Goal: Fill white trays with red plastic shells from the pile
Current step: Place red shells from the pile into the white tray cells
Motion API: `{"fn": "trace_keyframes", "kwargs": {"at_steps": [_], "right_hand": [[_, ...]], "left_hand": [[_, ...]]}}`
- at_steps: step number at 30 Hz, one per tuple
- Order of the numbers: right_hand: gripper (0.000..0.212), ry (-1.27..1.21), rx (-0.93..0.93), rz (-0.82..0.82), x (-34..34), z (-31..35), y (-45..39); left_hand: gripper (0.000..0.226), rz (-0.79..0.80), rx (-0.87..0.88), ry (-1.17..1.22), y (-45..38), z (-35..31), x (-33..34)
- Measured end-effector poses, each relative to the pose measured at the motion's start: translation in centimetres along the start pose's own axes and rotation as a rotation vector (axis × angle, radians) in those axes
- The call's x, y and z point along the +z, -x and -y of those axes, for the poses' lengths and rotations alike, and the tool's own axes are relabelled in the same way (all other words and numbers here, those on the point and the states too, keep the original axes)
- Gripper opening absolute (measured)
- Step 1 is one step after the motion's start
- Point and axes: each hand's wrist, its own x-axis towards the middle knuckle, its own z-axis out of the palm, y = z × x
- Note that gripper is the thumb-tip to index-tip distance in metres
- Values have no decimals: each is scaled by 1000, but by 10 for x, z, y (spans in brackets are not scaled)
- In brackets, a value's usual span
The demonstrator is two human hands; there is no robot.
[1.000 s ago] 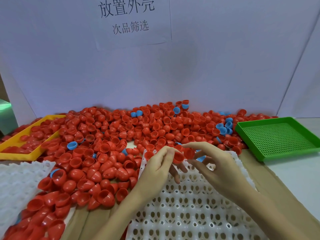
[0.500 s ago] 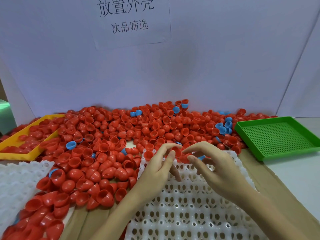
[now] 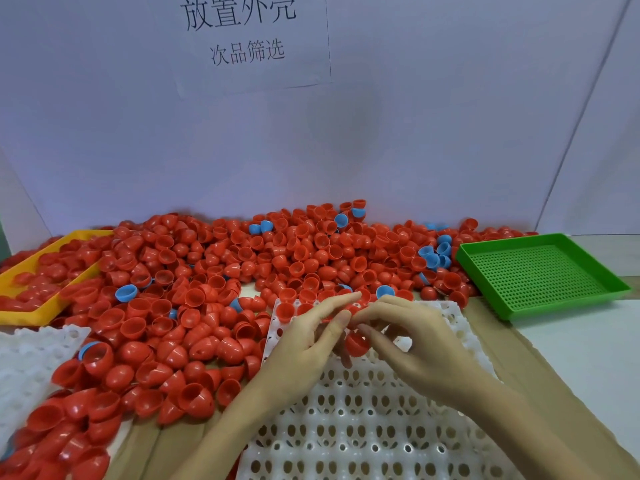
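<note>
A big pile of red plastic shells (image 3: pixel 207 289) covers the table's middle and left. A white tray (image 3: pixel 363 427) with rows of cells lies in front of me, and a red shell (image 3: pixel 285 311) sits in its far left corner cell. My left hand (image 3: pixel 304 348) and my right hand (image 3: pixel 415 344) meet over the tray's far rows. The left thumb and forefinger pinch a red shell (image 3: pixel 332 315). The right hand's curled fingers hold another red shell (image 3: pixel 356 342) just above the cells. The cells under both hands are hidden.
Several blue shells (image 3: pixel 126 293) are mixed into the pile. A yellow tray (image 3: pixel 20 306) with red shells stands far left, a second white tray (image 3: pixel 27 358) near left, and a green perforated tray (image 3: pixel 540 271) at the right. A white backboard with a paper sign (image 3: pixel 242 29) closes the rear.
Both hands have drawn closer together, fingertips now almost touching. A red shell has come down between them towards the tray's cells.
</note>
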Motion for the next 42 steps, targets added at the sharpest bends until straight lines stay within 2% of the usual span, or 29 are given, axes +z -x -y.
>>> {"fn": "trace_keyframes", "kwargs": {"at_steps": [6, 10, 14, 17, 19, 22, 26, 30, 31, 35, 38, 40, 42], "right_hand": [[20, 80, 38, 3, 4, 5, 1], [19, 149, 58, -40, -7, 9, -1], [24, 171, 202, -140, -41, -5, -6], [20, 221, 285, -254, -63, -25, -5], [10, 201, 361, -268, -68, -36, -4], [19, 83, 427, -270, -65, -48, -3], [28, -100, 436, -175, -53, -39, -5], [33, -187, 368, -28, -38, -14, -6], [33, -193, 349, 7, -33, -9, -6], [24, -308, 313, 140, -27, 3, -6], [14, -410, 304, 195, -41, 0, -7], [11, -326, 299, 108, -50, -7, -8], [10, -86, 302, -83, -55, -21, -7]], "left_hand": [[30, -18, 3, 12, -2, 2, 2], [34, -49, -34, 63, -1, 4, 3], [34, -15, -62, 23, 0, 6, 5], [30, 22, -65, -32, 1, 6, 6], [24, 32, -64, -50, 1, 5, 6], [20, 33, -57, -64, 2, 4, 5], [20, 48, 1, -115, 3, 2, 7], [54, 53, 83, -177, 5, 0, 9], [54, 46, 86, -167, 5, 0, 9], [26, 11, 90, -79, 4, 2, 7], [37, -24, 25, 0, 2, 3, 6], [50, -35, -44, 25, 2, 4, 6], [44, -28, -61, -19, 2, 5, 6]]}}
